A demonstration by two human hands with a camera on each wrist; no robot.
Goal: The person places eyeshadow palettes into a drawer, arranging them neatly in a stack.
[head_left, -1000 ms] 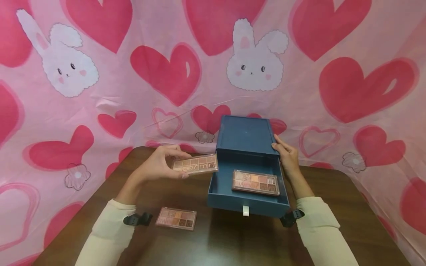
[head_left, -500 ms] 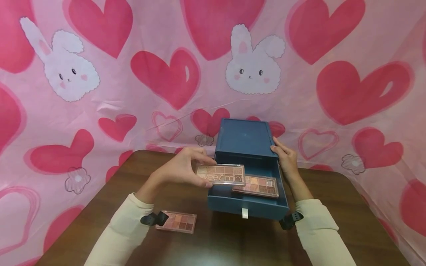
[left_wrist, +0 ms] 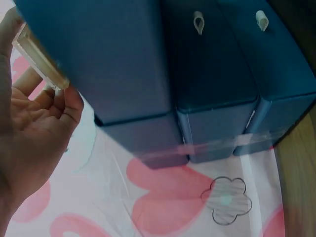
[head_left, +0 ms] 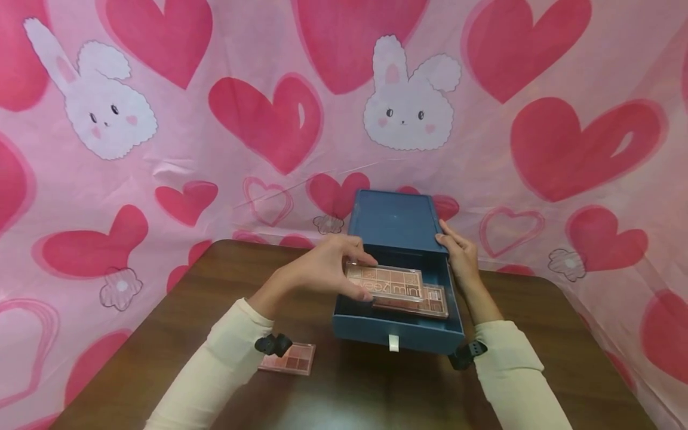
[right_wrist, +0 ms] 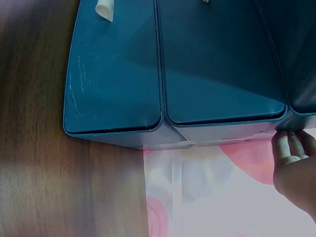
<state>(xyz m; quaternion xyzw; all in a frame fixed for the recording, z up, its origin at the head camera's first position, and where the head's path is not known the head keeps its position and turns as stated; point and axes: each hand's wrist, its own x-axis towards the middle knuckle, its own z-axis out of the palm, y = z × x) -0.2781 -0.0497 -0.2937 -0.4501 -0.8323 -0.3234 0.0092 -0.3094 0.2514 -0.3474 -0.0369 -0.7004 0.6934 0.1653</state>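
My left hand (head_left: pixel 328 269) pinches a clear-lidded eyeshadow palette (head_left: pixel 395 282) by its left end, thumb in front and fingers behind. The palette is over the pulled-out top drawer (head_left: pixel 398 335) of a blue drawer box (head_left: pixel 395 221). Beneath it, a second eyeshadow palette (head_left: pixel 436 301) lies in the drawer, partly covered from view. My right hand (head_left: pixel 463 257) holds the box's right side near the front, with its thumb at the top edge. In the right wrist view, the bent fingers (right_wrist: pixel 291 145) meet the box's side.
A third eyeshadow palette (head_left: pixel 295 360) lies on the wooden table (head_left: pixel 355 394), partly hidden by the left wrist strap. Lower drawers with white pull tabs (left_wrist: pixel 261 20) show beneath the top one. A pink heart-and-bunny cloth (head_left: pixel 344 119) hangs close behind.
My left hand has carried its palette rightward, from beside the box to over the open drawer, where it overlaps the palette inside. The right hand keeps its hold on the box.
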